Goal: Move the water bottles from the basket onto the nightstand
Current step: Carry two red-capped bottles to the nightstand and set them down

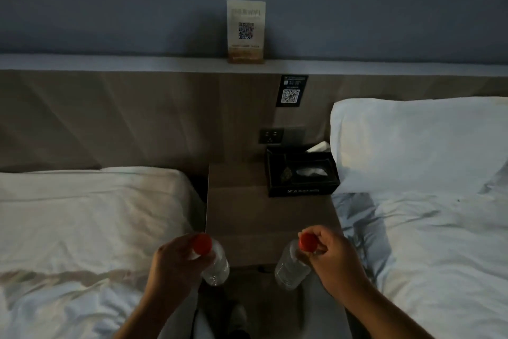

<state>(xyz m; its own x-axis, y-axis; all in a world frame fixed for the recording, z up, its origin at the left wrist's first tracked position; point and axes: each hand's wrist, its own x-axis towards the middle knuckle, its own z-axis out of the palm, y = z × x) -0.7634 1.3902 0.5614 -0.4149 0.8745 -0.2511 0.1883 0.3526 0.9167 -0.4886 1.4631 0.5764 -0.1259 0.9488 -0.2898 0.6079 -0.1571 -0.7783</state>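
Two clear water bottles with red caps hang in front of the nightstand (255, 217), a wooden top between two beds. My left hand (173, 261) grips the left bottle (217, 267) at its neck, just below the cap. My right hand (332, 259) holds the right bottle (291, 267) by its neck the same way. Both bottles are upright and sit just short of the nightstand's near edge, over the floor. No basket is in view.
A black tissue box (302, 173) stands at the nightstand's back right. White beds flank it: bed left (82, 228), bed right with a pillow (412, 146). A card with a QR code (245, 31) stands on the headboard ledge. A wall socket (270, 136) sits above the nightstand.
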